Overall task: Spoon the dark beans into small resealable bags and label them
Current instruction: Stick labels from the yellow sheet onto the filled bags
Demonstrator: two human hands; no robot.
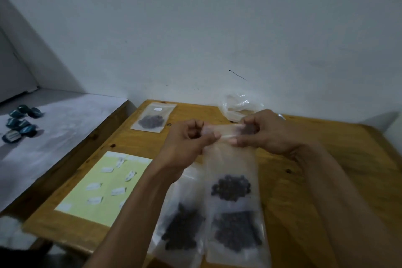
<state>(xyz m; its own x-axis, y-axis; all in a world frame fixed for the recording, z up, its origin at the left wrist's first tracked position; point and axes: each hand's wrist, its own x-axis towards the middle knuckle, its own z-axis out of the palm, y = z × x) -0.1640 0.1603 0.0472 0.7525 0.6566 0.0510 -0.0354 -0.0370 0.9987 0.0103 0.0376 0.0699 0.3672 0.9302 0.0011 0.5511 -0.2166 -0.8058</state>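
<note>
Item under inspection: a small translucent resealable bag [230, 159], held up above the wooden table [326, 159] with a clump of dark beans [231, 187] settled in its lower half. The bag hangs from its top edge, which runs roughly level between the two hands. This hold appears intended to keep the beans clear of the seal strip while the mouth is pressed closed; that is a judgement, as the strip itself is blurred.

Left hand [191, 137]: fingers curled, thumb and forefinger pinching the left end of the bag's top edge. Right hand [258, 130]: likewise curled, pinching the right end of that edge. Both hands are clamped on the bag; the beans hang well below the fingertips and touch neither hand.

Directly under the held bag, two more filled bags lie flat at the near edge of the table, one to the left [182, 228] and one to the right [237, 230], side by side and partly overlapped by the hanging bag. No label is discernible on either. A fourth filled bag [153, 120] lies at the far side of the table and carries a small white label near its top.

To the left on the table, a pale yellow sheet [91, 209] holds several loose white labels [117, 191], within reach for the labelling step. Crumpled clear plastic [239, 104] sits by the wall behind the right hand. No spoon is visible
</note>
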